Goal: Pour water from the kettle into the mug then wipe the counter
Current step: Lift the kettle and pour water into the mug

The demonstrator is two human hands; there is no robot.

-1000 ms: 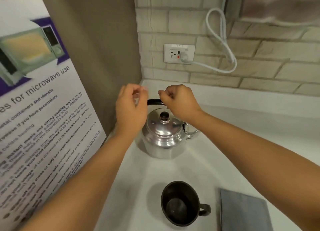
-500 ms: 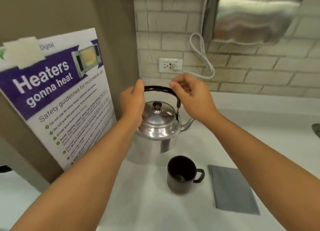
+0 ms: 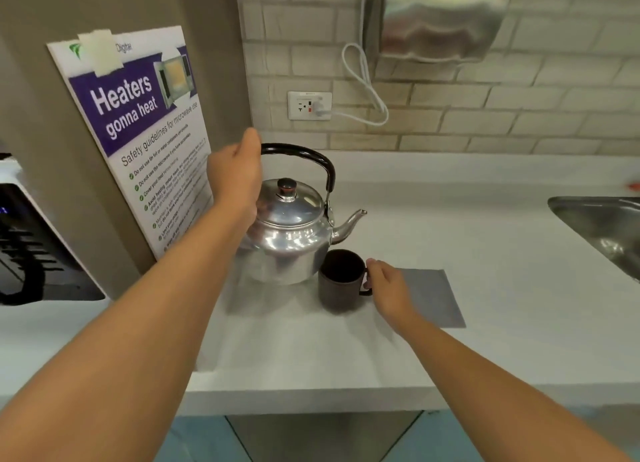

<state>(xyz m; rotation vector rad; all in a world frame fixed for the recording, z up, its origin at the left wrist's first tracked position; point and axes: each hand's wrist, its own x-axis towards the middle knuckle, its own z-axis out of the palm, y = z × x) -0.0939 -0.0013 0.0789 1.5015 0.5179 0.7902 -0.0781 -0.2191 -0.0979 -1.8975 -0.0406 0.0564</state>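
Observation:
A shiny metal kettle [image 3: 287,233] with a black arched handle stands on the white counter [image 3: 485,253], spout pointing right. My left hand [image 3: 235,174] grips the left end of that handle. Just in front of the spout stands a dark brown mug [image 3: 341,281]. My right hand [image 3: 388,288] is at the mug's handle, fingers curled on it. A grey cloth [image 3: 433,297] lies flat on the counter right of the mug, partly under my right hand.
A microwave safety poster [image 3: 138,132] leans on the left wall, with a microwave [image 3: 31,247] at the far left. A steel sink [image 3: 606,233] is at the right. An outlet [image 3: 309,105] with a white cord and a steel dispenser [image 3: 440,18] hang on the tiled wall.
My right hand has left the kettle handle and dropped to the mug's handle. The left hand stays on the kettle handle, now raised upright. The view has pulled back.

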